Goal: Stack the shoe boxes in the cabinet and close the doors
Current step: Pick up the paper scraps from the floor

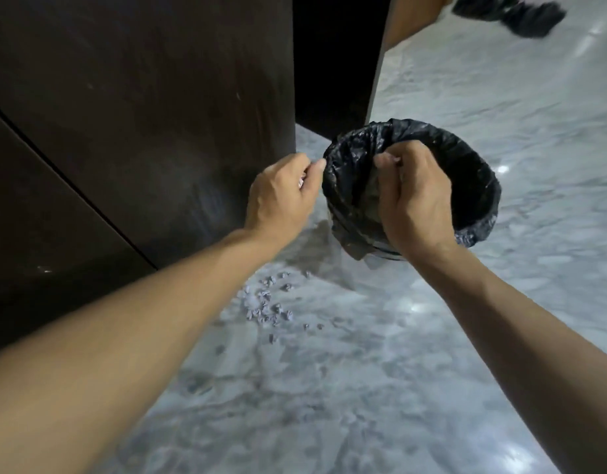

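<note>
No shoe boxes visible; progress unclear. Both hands, left (pixel 278 193) and right (pixel 411 196), curled over bin (pixel 473 186); left pinches paper scraps, right's hold unclear.

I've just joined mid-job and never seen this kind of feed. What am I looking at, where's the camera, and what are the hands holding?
There is no robot: this is one head-worn camera looking down at a person's bare arms. The left hand is curled around something small and pale, too hidden to name. The right hand has its fingers curled over a bin lined with a black bag. Torn paper scraps lie on the marble floor. A dark cabinet stands at left. No shoe boxes are in view.
</note>
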`<act>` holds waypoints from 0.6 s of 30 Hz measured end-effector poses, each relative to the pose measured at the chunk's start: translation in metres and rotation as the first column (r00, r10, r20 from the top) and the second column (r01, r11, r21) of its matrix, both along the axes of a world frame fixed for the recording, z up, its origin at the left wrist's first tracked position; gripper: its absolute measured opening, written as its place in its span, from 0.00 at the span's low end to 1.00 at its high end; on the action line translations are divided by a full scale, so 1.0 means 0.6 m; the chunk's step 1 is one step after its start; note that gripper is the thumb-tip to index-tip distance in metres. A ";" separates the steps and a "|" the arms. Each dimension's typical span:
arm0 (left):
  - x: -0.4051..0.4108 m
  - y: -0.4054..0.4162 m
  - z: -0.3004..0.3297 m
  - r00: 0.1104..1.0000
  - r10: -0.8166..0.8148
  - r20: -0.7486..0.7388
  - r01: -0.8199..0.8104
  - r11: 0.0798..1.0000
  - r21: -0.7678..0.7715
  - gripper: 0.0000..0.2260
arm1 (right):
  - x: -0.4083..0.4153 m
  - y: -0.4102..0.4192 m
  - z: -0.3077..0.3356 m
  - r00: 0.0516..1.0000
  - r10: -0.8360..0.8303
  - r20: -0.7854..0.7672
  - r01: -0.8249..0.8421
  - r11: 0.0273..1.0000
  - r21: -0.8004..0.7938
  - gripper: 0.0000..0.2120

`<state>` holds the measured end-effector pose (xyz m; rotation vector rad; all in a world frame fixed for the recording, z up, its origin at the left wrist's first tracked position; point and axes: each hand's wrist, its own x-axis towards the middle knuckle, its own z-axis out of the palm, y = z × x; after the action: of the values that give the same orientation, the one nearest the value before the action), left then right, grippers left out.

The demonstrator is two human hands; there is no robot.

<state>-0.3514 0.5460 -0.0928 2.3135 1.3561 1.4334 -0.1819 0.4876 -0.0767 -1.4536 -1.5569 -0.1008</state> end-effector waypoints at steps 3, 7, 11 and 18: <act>0.058 0.017 0.020 0.995 -0.048 -0.083 0.051 0.998 0.025 0.18 | 0.074 0.018 0.000 0.989 -0.141 0.055 0.146 0.983 -0.110 0.14; 0.121 0.030 0.026 0.989 -0.102 -0.107 0.094 0.992 -0.083 0.16 | 0.127 0.035 -0.021 0.970 -0.233 0.068 0.243 0.935 -0.259 0.13; 0.161 0.043 0.006 0.983 -0.167 -0.083 0.121 0.910 -0.397 0.14 | 0.136 0.034 -0.042 0.984 -0.174 0.022 0.173 0.933 -0.316 0.10; 0.167 0.044 -0.016 0.956 -0.122 -0.266 0.003 0.913 -0.409 0.16 | 0.134 0.034 -0.041 0.966 -0.238 -0.098 0.197 0.929 -0.314 0.09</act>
<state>-0.2509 0.5727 -0.1022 2.3097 1.4624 0.7211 -0.1016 0.5079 -0.1012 -1.8349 -1.3370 0.1091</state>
